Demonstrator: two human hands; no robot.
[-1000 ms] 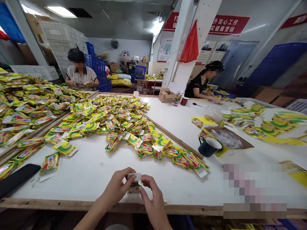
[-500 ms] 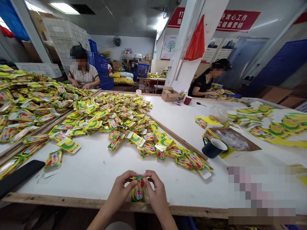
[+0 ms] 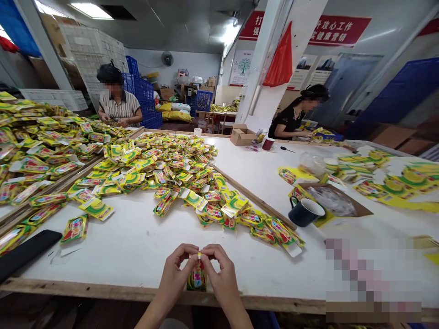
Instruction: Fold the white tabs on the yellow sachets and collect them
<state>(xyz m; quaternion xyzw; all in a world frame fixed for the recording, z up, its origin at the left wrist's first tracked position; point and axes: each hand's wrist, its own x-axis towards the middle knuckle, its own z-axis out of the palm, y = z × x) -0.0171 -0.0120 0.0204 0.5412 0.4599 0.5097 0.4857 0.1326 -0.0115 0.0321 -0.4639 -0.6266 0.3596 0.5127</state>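
Note:
A small green and yellow printed box (image 3: 196,279) stands at the table's near edge, its lettering facing me. My left hand (image 3: 177,268) grips its upper left side, thumb in front and fingers bent behind. On the other side my right hand (image 3: 220,269) pinches the upper right in the same way. Both thumb tips almost meet at the box's top end, which they partly hide. Beyond my hands lies a large heap of similar small boxes (image 3: 164,160), some with white flaps standing out.
A wooden strip (image 3: 254,195) borders the heap on the right. Further right are a dark mug (image 3: 306,211) and an open carton (image 3: 331,199) holding clear plastic. A black phone-like slab (image 3: 29,253) lies at the left. Two people work across the table.
My thumbs and fingertips have moved closer together over the top of the box. Across the table, the person at left has raised their hands slightly.

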